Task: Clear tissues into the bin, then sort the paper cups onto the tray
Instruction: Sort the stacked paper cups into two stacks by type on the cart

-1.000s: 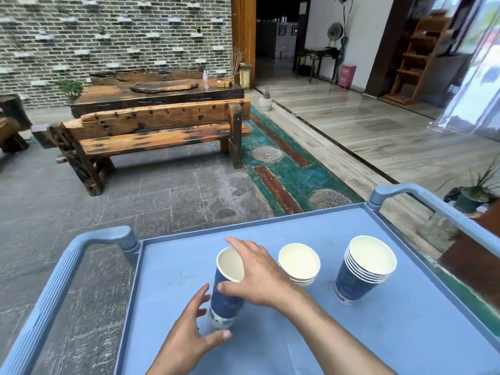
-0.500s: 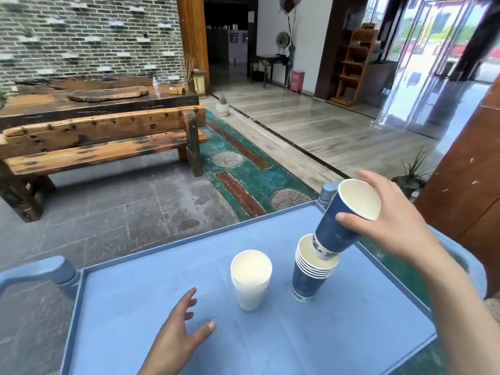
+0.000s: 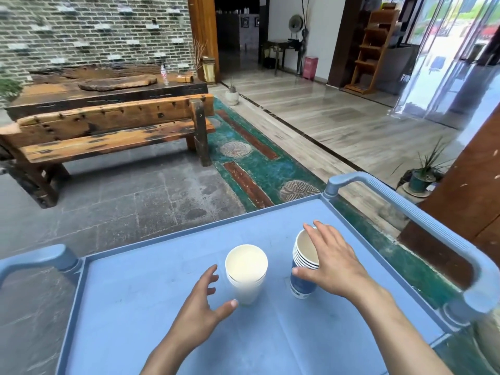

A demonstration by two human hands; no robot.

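Two stacks of paper cups stand on the blue tray (image 3: 140, 307) of a cart. The stack of white cups (image 3: 246, 272) is in the middle. To its right is the stack of blue cups (image 3: 301, 269), with white insides. My right hand (image 3: 332, 263) rests over the blue stack, fingers across its rim and thumb against its side. My left hand (image 3: 200, 307) hovers open just left of the white stack, thumb close to its base, not clearly touching. No tissues or bin are visible.
The cart has raised blue handles at the left (image 3: 35, 259) and the right (image 3: 422, 220). Beyond it lie a stone floor, a wooden bench (image 3: 108, 133), a green patterned floor strip (image 3: 257, 169), a potted plant (image 3: 422, 177) and a brown wooden pillar (image 3: 470, 201).
My right hand carried one blue cup from the left of the tray and has set it into the blue stack. My left hand moved up beside the white stack.
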